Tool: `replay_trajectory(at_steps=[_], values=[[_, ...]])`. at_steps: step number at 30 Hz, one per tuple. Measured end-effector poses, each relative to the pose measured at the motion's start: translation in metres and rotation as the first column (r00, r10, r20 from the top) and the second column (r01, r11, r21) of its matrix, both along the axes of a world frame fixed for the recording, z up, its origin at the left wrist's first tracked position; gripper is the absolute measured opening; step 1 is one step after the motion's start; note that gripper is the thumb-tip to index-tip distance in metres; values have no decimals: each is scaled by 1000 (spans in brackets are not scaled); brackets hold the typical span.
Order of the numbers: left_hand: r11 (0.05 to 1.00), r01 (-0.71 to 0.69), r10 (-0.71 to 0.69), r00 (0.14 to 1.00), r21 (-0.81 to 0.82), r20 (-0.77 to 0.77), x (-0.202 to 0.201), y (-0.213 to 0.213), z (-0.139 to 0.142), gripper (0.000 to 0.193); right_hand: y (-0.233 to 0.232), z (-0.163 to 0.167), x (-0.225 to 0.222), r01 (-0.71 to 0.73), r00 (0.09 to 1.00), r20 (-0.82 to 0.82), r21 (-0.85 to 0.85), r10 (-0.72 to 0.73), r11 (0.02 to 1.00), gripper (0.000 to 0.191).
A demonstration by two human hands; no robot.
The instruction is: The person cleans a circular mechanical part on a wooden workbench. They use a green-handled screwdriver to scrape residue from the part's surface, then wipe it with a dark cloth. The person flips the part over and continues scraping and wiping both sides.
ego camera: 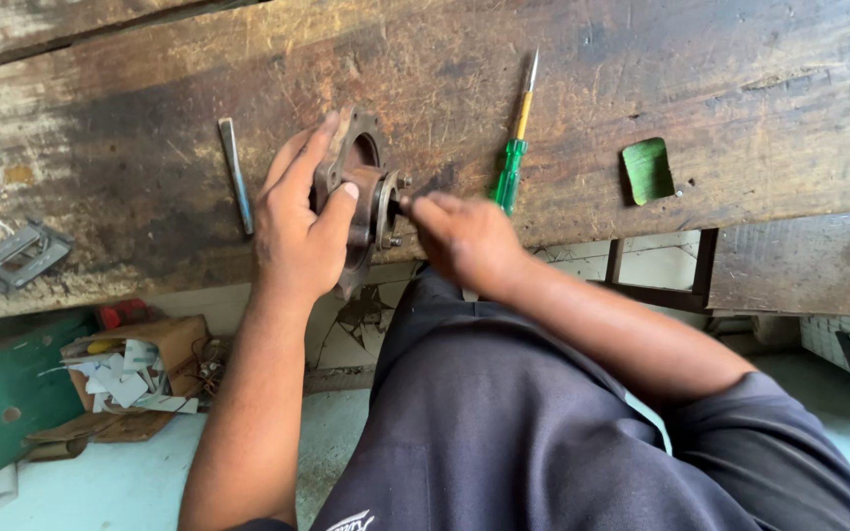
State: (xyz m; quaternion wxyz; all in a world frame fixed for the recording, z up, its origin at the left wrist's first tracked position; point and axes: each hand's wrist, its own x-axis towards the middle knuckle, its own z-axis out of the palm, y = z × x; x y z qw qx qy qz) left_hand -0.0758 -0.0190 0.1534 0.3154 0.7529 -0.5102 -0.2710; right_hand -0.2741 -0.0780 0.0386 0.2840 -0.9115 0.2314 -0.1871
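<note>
Overhanging bench edge (pixel 592 211): gripped housing (pixel 358 197).

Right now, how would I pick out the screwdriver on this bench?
Start at the worn wooden bench. Just beyond the right hand lies the screwdriver, pointing away from the person. Its green and yellow handle sets it apart from the plain grey metal bar left of the left hand.
</note>
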Motion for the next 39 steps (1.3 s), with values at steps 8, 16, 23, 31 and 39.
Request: replay_trajectory(at_steps=[8,16,23,31,39], values=[[998,22,-20,999,-54,33,1,0,-2,55,-5,12,5,3,985,158,381,-68,925,21],[997,50,-50,999,-54,4,-5,-3,-2,55,-2,20,2,14,991,117,367,-62,930,24],[993,101,-101,995,-61,16,-8,-4,-6,56,10,-1,-4,89,973,144,487,-180,869,34],[995,92,-93,995,-43,-35,3,0,-12,58,-5,-2,-46,23,981,169,398,-98,917,29],[996,82,-83,996,-29,-28,-4,-1,-4,57,-2,17,-20,83,978,-209,284,-23,955,23]])
